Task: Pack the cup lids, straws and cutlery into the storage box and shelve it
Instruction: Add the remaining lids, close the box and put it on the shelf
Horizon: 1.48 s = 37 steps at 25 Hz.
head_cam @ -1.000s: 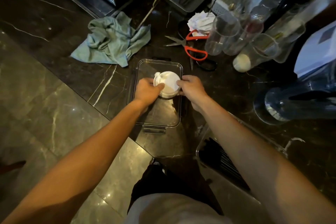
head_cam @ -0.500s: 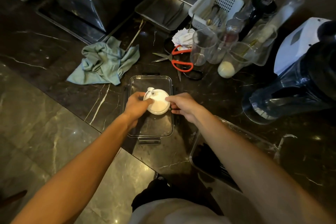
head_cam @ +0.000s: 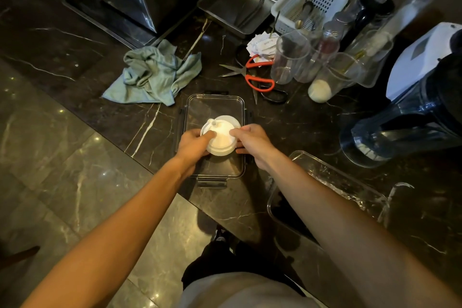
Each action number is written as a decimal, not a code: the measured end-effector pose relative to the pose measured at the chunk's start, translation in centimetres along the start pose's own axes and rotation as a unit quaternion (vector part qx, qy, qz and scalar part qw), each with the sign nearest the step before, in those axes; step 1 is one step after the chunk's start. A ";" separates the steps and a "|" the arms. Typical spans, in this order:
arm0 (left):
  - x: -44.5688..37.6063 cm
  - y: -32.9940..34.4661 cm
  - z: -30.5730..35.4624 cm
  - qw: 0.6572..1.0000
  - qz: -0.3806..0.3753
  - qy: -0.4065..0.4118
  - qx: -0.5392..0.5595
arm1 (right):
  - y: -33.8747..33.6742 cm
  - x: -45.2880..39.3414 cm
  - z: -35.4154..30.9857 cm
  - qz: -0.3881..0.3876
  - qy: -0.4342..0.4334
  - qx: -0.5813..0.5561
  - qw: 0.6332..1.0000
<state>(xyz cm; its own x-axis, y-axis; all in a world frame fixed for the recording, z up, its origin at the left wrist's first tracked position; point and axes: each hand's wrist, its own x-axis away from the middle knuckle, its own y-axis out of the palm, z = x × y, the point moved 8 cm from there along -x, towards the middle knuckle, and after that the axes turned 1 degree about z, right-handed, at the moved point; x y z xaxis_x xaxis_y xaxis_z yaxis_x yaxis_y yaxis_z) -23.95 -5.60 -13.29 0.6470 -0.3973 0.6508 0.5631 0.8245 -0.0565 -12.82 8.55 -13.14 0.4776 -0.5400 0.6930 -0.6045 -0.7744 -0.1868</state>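
Both hands (head_cam: 192, 144) (head_cam: 252, 141) grip lid stack (head_cam: 222, 137), maybe two.

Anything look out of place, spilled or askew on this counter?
A few things. The green cloth lies crumpled, the red scissors lie open beside scattered paper slips, and the blender jug lies on its side. Both hands, left and right, hold the lids over the box; nothing is spilled.
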 end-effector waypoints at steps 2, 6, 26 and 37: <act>0.4 -0.2 0.0 0.999 -0.017 -0.009 0.035 | -0.2 0.1 -0.4 -0.001 -0.006 -0.009 1.000; 0.4 -2.7 0.0 0.988 -0.028 -0.039 0.145 | -1.8 -0.5 -2.1 0.051 -0.060 0.066 0.995; 2.0 1.2 1.0 0.982 -0.118 0.005 0.145 | -4.3 7.6 -5.3 0.178 -0.189 0.278 0.925; 8.6 17.4 1.9 0.926 -0.358 -0.047 0.113 | -14.9 15.4 -1.3 0.316 -0.160 0.266 0.896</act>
<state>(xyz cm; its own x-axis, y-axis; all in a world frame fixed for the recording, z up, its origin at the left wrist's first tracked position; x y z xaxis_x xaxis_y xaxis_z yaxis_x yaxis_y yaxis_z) -9.52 6.11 -7.29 0.0967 -0.8462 0.5240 0.7014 0.4315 0.5673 2.72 12.23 1.19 0.3564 -0.9276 0.1121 -0.4696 -0.2816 -0.8368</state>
